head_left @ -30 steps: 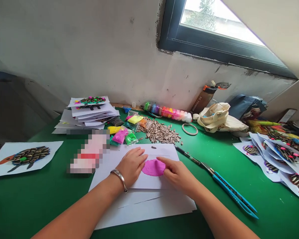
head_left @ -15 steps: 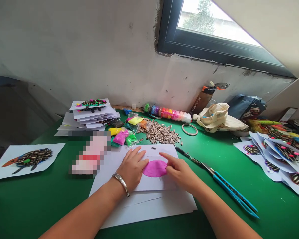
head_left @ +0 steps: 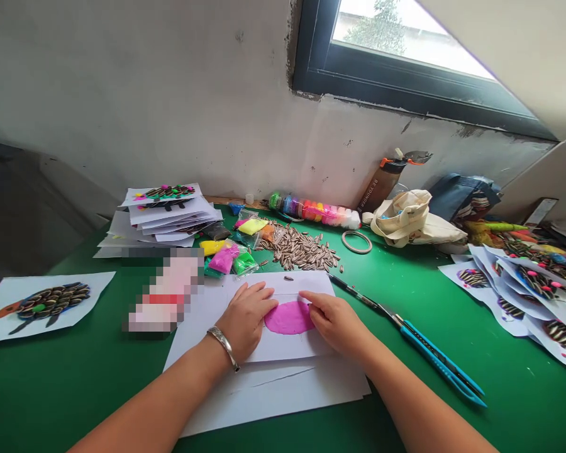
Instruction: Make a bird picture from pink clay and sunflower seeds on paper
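A flat pink oval of modelling clay [head_left: 288,318] lies on a white sheet of paper [head_left: 283,352]. My left hand [head_left: 245,318], with a silver bangle at the wrist, rests open on the sheet, its thumb at the oval's left edge. Over the right edge is my right hand [head_left: 334,318], its index finger stretched out above the clay and its other fingers curled and partly hidden. I see nothing held in either hand. One sunflower seed [head_left: 288,278] lies near the sheet's top edge.
Behind the paper are a seed pile [head_left: 306,248] and bagged clay [head_left: 224,257]. Blue-handled tweezers [head_left: 443,362] and a black pen-like tool [head_left: 353,290] lie to the right. Seed pictures [head_left: 51,305] flank both sides; a bottle [head_left: 382,182] leans against the wall.
My right hand's index finger has lowered toward the clay's upper right edge. My left hand stays on the sheet. The whole view has shifted slightly.
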Available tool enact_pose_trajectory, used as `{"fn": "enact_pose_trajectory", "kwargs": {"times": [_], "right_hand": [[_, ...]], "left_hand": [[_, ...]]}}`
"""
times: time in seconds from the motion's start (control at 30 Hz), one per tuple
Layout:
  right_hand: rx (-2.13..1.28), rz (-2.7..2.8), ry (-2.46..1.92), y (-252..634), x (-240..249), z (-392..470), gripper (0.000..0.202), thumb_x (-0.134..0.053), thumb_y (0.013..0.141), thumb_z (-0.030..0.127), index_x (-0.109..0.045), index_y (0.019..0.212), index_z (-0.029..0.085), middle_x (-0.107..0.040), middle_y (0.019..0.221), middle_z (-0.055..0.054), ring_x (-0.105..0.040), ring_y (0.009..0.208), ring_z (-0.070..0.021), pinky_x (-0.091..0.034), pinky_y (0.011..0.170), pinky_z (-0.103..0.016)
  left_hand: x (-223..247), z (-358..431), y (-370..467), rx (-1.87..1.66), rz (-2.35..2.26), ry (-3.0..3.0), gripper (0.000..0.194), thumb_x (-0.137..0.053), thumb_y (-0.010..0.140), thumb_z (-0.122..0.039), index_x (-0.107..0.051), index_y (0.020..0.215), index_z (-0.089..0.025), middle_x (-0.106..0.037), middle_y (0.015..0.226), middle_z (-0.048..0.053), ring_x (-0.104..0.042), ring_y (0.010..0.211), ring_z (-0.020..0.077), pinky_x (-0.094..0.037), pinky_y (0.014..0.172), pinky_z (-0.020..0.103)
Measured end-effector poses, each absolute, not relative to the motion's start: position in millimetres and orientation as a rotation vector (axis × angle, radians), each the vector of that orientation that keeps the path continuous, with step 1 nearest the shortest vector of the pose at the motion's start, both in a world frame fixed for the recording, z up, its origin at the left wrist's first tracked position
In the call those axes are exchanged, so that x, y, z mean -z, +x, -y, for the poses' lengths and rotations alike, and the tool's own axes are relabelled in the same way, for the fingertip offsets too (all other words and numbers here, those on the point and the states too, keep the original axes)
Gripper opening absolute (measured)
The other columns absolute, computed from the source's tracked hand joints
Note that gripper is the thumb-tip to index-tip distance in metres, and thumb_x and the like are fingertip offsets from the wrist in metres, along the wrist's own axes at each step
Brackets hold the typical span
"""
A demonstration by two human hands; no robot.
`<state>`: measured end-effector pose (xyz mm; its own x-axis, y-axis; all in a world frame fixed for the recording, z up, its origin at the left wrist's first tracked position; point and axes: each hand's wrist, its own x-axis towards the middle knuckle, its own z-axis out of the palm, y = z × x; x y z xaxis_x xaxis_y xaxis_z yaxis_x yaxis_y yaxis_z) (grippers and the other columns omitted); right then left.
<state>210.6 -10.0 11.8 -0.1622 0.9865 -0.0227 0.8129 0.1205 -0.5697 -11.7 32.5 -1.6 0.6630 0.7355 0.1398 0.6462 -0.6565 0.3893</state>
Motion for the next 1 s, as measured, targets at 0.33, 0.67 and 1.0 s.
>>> {"fn": "enact_pose_trajectory", "kwargs": {"times": [0.33, 0.67, 1.0], "right_hand": [[-0.650, 2.090, -1.743, 208.4, -11.6, 8.0, 0.038, -0.041, 0.085, 0.014, -0.065, 0.113, 0.023, -0.069, 0.111, -0.006, -0.063, 0.098, -0.0199, -0.043, 0.082, -0.027], [-0.615, 2.091, -1.744, 209.2, -8.8, 7.9, 0.036, -0.042, 0.085, 0.015, -0.065, 0.109, 0.026, -0.069, 0.107, -0.004, -0.061, 0.096, -0.0200, -0.040, 0.077, -0.025], [-0.606, 2.096, -1.760, 208.4, -9.0, 7.5, 0.037, -0.041, 0.084, 0.015, -0.065, 0.110, 0.026, -0.069, 0.107, -0.004, -0.062, 0.097, -0.0193, -0.041, 0.077, -0.025]], "left_hand": [[6.0, -34.9, -14.4, -0.329, -1.045, 2.647, 0.051, -0.047, 0.076, 0.001, -0.066, 0.116, -0.024, -0.057, 0.132, 0.010, -0.041, 0.130, 0.0332, -0.028, 0.107, 0.061], [24.9, -36.2, -15.6, -0.465, -1.057, 2.679, 0.057, -0.044, 0.077, 0.001, -0.060, 0.123, -0.028, -0.056, 0.134, 0.006, -0.042, 0.130, 0.0293, -0.026, 0.107, 0.060], [21.4, -30.1, -12.8, -0.370, -1.070, 2.746, 0.073, -0.045, 0.073, 0.004, -0.047, 0.135, -0.035, -0.049, 0.141, 0.006, -0.036, 0.133, 0.0311, -0.024, 0.107, 0.061]]}}
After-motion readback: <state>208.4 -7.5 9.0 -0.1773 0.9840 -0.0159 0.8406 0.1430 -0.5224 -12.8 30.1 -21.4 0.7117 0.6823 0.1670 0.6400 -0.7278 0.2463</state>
